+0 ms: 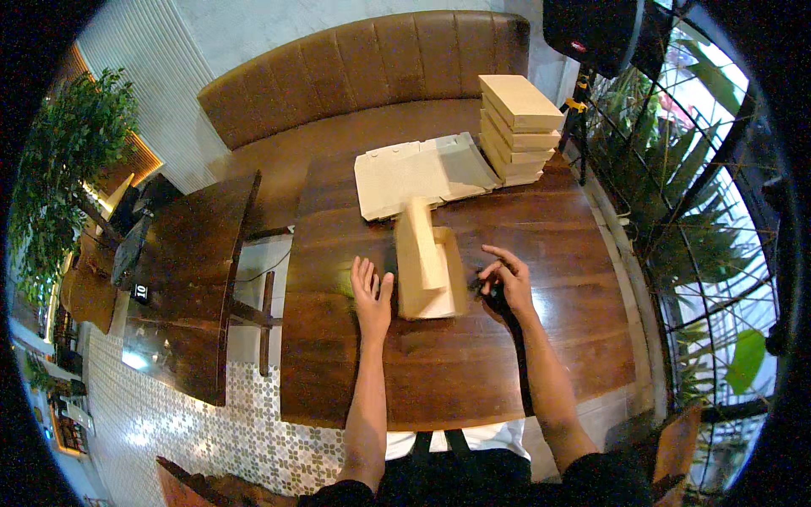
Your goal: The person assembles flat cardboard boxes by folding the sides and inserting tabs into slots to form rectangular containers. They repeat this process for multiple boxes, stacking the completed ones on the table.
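Observation:
A brown cardboard box [414, 287], partly folded, stands between my hands on the table. Its lid flap is raised and tilted, slightly blurred, and its pale inside shows at the right and front. My left hand [370, 296] is just left of the box, fingers up and spread, apparently not touching it. To the right, my right hand [509, 283] hovers over the table with a gap to the box. Its fingers are apart, some of them bent, and nothing shows in them. Beyond the box lie flat unfolded cardboard blanks [405, 173], overlapping each other.
Several closed cardboard boxes [519, 110] are stacked at the table's far right corner. The dark wooden table [456, 380] borders a brown padded bench [363, 72] behind. Another table [182, 296] stands left across a gap. A black speaker [591, 34] and a metal grille with plants are at the right.

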Demonstrator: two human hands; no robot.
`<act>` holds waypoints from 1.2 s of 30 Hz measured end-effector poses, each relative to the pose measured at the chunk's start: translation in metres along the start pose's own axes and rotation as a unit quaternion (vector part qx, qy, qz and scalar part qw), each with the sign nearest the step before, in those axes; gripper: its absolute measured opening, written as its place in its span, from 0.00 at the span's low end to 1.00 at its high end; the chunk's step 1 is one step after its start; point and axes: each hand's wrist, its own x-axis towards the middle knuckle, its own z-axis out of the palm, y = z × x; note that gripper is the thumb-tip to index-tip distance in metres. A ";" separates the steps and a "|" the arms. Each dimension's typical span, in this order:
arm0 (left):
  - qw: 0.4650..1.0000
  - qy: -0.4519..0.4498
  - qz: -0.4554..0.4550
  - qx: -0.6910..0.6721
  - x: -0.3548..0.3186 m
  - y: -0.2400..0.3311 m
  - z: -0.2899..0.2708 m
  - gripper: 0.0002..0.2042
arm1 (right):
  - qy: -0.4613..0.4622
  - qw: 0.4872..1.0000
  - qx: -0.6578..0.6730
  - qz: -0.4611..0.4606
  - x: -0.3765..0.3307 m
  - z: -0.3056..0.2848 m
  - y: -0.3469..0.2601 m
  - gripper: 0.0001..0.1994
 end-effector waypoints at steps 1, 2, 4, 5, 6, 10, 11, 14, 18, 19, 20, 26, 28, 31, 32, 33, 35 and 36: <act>1.000 -0.010 -0.011 -0.002 0.000 0.001 -0.004 0.39 | 0.027 1.000 -0.002 0.012 0.000 0.002 0.001 0.20; 0.999 -0.016 -0.026 -0.010 0.001 0.004 -0.009 0.39 | 0.021 1.000 -0.011 -0.009 0.002 0.003 0.002 0.20; 0.994 -0.057 0.004 -0.094 -0.002 0.012 -0.016 0.45 | 0.026 0.998 -0.040 -0.031 0.004 0.002 0.007 0.20; 0.987 -0.075 0.014 -0.139 -0.004 0.016 -0.017 0.48 | 0.018 0.999 -0.023 -0.041 0.005 0.003 0.009 0.20; 0.986 -0.108 0.051 -0.113 -0.008 0.021 -0.016 0.53 | 0.024 0.999 -0.017 -0.030 0.005 0.003 0.012 0.21; 0.969 -0.179 0.120 0.122 -0.023 0.035 -0.009 0.68 | 0.026 0.982 -0.153 -0.109 0.008 0.005 0.016 0.28; 0.966 -0.185 0.080 0.165 -0.027 0.034 -0.004 0.67 | -0.015 0.987 -0.117 -0.105 0.005 0.003 0.015 0.32; 0.972 -0.171 -0.015 0.161 -0.026 0.024 -0.006 0.49 | -0.035 0.982 -0.144 -0.118 0.005 0.004 0.014 0.34; 0.992 -0.091 -0.090 0.003 -0.015 0.004 -0.018 0.27 | -0.014 0.988 -0.107 -0.112 0.008 0.004 0.014 0.34; 0.995 -0.065 -0.072 -0.012 -0.018 0.002 -0.022 0.22 | -0.007 0.991 -0.083 -0.107 0.008 0.004 0.014 0.33; 0.993 -0.076 -0.076 -0.044 -0.019 0.000 -0.025 0.21 | 0.005 0.994 -0.068 -0.090 0.008 0.003 0.014 0.33; 0.992 -0.083 -0.087 -0.041 -0.017 -0.004 -0.023 0.18 | -0.085 0.988 -0.111 -0.065 0.003 0.000 0.011 0.28; 0.996 -0.072 -0.061 -0.008 -0.016 -0.003 -0.023 0.17 | -0.070 0.990 -0.126 0.005 0.004 -0.001 0.009 0.29; 0.997 -0.032 -0.049 -0.059 -0.015 -0.001 -0.020 0.16 | -0.121 0.991 0.055 -0.017 -0.002 -0.004 0.006 0.27; 0.995 -0.017 -0.046 -0.086 -0.016 0.000 -0.019 0.16 | -0.142 0.985 0.092 -0.036 -0.003 -0.003 0.006 0.26; 0.997 -0.016 -0.044 -0.064 -0.015 0.002 -0.018 0.16 | -0.129 0.990 0.026 -0.054 -0.004 0.003 0.010 0.23; 0.999 -0.014 -0.031 -0.026 -0.016 0.007 -0.017 0.15 | -0.097 0.991 -0.093 -0.020 -0.003 0.010 0.015 0.23; 0.999 -0.015 -0.033 -0.017 -0.017 0.010 -0.018 0.15 | -0.088 0.986 -0.141 0.012 -0.004 0.013 0.017 0.23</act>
